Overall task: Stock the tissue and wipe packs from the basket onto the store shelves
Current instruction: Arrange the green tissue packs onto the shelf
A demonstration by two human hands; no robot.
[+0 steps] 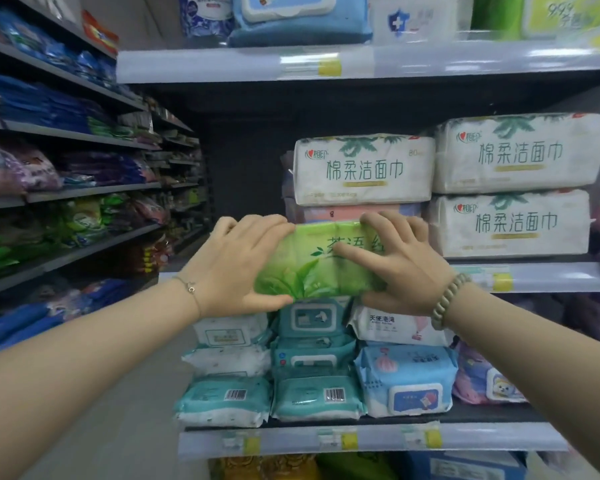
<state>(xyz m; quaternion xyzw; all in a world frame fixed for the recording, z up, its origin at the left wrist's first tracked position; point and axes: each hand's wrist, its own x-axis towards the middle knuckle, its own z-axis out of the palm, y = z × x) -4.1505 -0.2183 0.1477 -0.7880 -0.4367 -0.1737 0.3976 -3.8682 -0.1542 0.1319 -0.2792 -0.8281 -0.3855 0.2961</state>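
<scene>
Both forearms reach forward from the bottom corners. A thin chain bracelet (189,287) sits on the left wrist, a bead bracelet (448,300) on the right.

Left hand (236,265) grips the left end of the green pack (312,271): fingers (267,224) slightly spread and curled over its top edge, thumb underneath. Right hand (407,268) grips the right end: fingers curled over the top edge, thumb laid flat across the printed front face.

The green pack lies lengthwise between the two hands, front face toward the camera. It is held at the front edge of the middle shelf (541,277), above the stacked wipe packs (314,396) on the lower shelf (371,441). Whether it touches the shelf, cannot tell.

Just behind the pack's top edge is a pink pack (340,214), with a white face-towel pack (364,169) on top of it. Two more white packs (515,188) are stacked to the right.

Far left: aisle shelving (66,192) with blurred goods.
</scene>
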